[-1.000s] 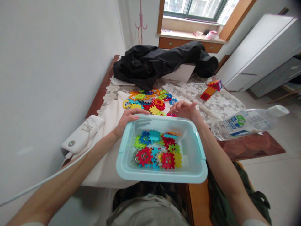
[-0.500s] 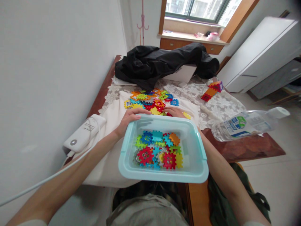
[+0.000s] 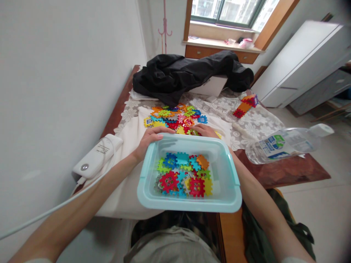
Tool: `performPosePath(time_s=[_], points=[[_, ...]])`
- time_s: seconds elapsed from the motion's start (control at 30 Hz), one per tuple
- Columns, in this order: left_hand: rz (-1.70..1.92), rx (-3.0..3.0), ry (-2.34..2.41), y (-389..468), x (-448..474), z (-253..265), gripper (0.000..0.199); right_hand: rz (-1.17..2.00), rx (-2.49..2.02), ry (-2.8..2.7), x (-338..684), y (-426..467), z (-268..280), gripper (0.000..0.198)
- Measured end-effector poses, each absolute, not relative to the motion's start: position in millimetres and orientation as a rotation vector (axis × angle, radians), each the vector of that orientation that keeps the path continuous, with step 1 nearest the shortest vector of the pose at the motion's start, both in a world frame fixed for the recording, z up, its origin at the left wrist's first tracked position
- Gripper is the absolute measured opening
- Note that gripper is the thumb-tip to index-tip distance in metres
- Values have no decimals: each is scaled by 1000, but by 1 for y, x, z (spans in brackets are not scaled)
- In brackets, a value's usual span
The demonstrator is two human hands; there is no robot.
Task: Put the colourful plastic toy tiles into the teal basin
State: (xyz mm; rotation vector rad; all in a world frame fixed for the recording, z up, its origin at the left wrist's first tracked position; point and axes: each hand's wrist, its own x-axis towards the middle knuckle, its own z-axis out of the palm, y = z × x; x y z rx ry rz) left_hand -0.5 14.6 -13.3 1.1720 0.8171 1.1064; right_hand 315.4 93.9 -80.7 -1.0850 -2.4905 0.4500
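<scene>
A pale blue plastic tub (image 3: 233,175) stands tilted toward me at the near edge of the table. Inside it lie several colourful interlocking plastic tiles, among them a red tile (image 3: 168,181) and an orange tile (image 3: 203,162). My left hand (image 3: 149,140) is closed on the tub's far left rim. Behind the tub, my right hand (image 3: 205,130) reaches over the tile pile (image 3: 172,117) with its fingers stretched out, touching tiles at the near side. A green tile (image 3: 193,132) shows by its fingertips. The tub's rim hides the lower part of this hand.
A white power strip (image 3: 97,155) with a cable lies at left by the wall. A clear bottle (image 3: 282,145) lies at right. Farther back are a built tile shape (image 3: 245,106) and a black cloth (image 3: 189,71) draped over a white box (image 3: 211,86).
My right hand has shifted slightly on the pile, and some tiles near it have moved: a pink one and a green one now show. My left hand keeps hold of the tub.
</scene>
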Motion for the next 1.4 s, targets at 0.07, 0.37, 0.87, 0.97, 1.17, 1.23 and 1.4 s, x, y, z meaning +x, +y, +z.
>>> performPosePath(time_s=[0.07,0.37,0.87,0.97,1.17,1.23,1.4], points=[[1105,1170,815,15,-1,-13,36,473,-1085,-2477,317,94,-78,56],[1116,1199,818,15,-1,-13,35,181,-1312,-2358,320,82,-49,57],[1101,1186,819,16,0,-14,35,382,-1321,-2492,332,91,-61,54],[1103,1198,814,15,0,-14,35,426,-1268,-2422,332,91,-61,55],[1108,1190,820,14,1,-12,34,417,-1288,-2392,331,89,-59,57],[1107,1183,827,13,1,-11,34,390,-1290,-2389,331,88,-57,56],[1112,1191,831,13,0,-12,35,360,-1227,-2445,333,86,-51,53]])
